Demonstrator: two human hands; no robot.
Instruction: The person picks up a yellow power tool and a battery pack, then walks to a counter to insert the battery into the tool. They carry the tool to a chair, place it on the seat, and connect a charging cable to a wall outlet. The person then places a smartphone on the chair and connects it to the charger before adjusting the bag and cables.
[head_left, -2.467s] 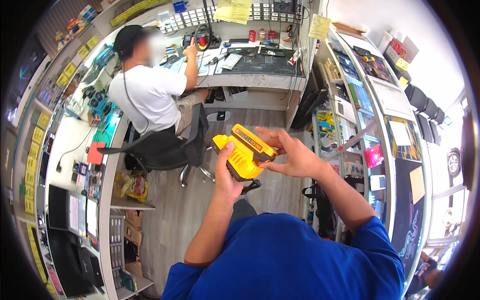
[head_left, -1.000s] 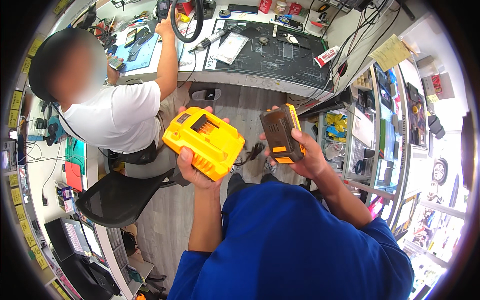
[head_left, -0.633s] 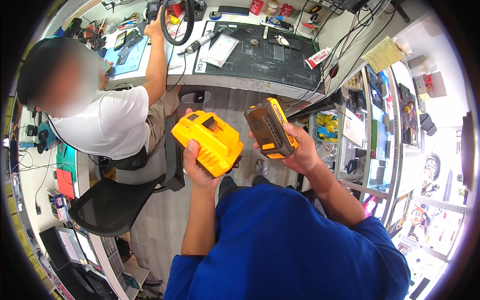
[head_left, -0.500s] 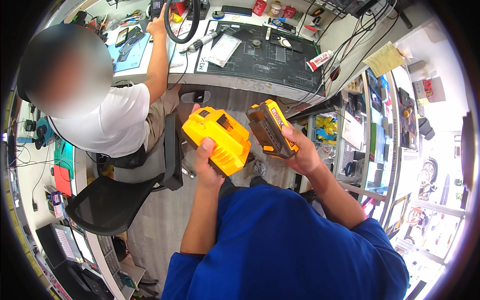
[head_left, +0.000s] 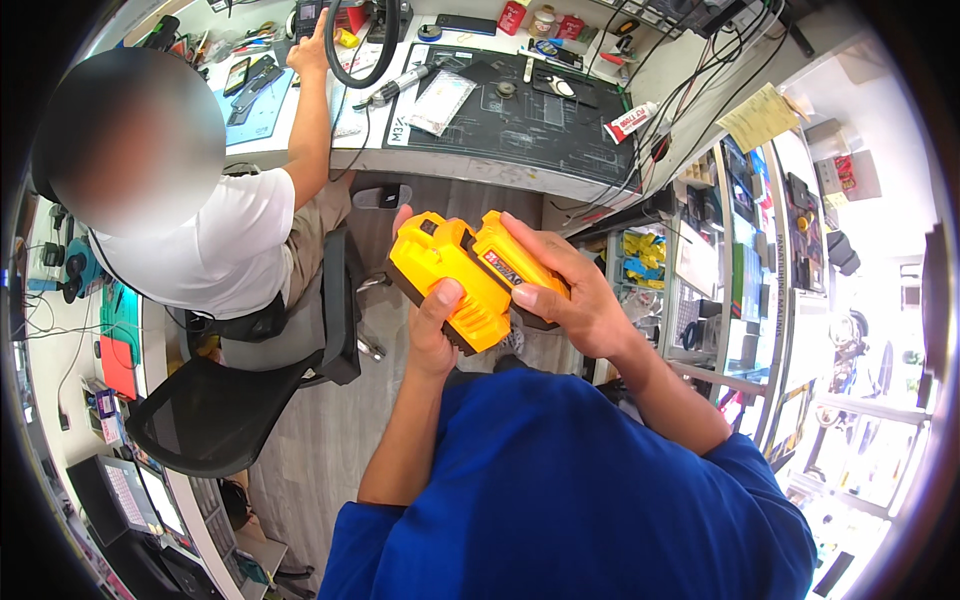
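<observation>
My left hand (head_left: 434,335) grips a yellow-and-black block with moulded vents, which looks like a battery charger (head_left: 462,292), thumb on its near side. In my right hand (head_left: 585,305) is a power-tool battery pack (head_left: 515,258), yellow on top and dark beneath, with my fingers over its upper face and my thumb along its side. The battery lies against the right side of the charger, partly covering it. Whether the two are locked together cannot be seen. Both are held in the air in front of my blue shirt.
At the left a person in a white shirt (head_left: 215,255) sits on a black chair (head_left: 340,310), one arm stretched over the workbench (head_left: 590,185). A dark mat (head_left: 560,120) with tools lies on it. Shelves (head_left: 700,250) stand at the right; a slipper (head_left: 382,196) is on the floor.
My right hand has brought the battery left and turned it, from apart to against the charger. The charger has shifted slightly right in my left hand.
</observation>
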